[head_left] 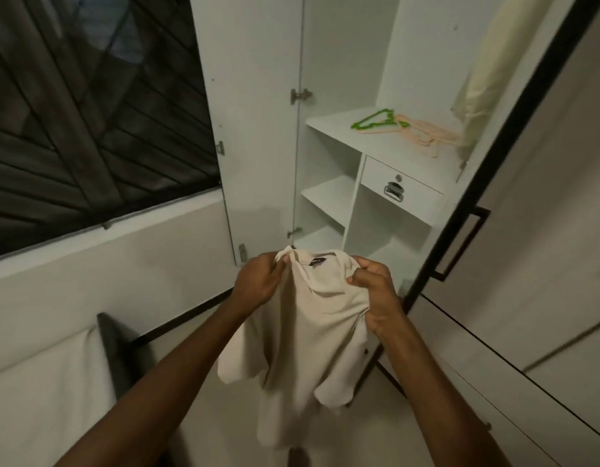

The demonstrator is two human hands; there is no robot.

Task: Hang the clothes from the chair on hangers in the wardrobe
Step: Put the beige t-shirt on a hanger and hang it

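Head view showed you holding a cream shirt [305, 332] up in front of the open wardrobe [329, 156], both arms stretched forward. Your left hand [258, 281] was curled round the fabric at one side of the collar, and your right hand [376, 291] gripped a bunched fold at the other side, so the shirt hung down between your forearms with its dark neck label [316, 263] facing you. On the wardrobe's upper shelf [329, 124] lay a green hanger [376, 120], just beside some peach hangers [426, 134] that partly overlapped it. A pale yellow garment [484, 72] hung at the right of that compartment, above a closed drawer [401, 188] with a metal pull. A dark window [89, 112] filled the wall to your left, and a chair back [113, 345] stood at lower left.
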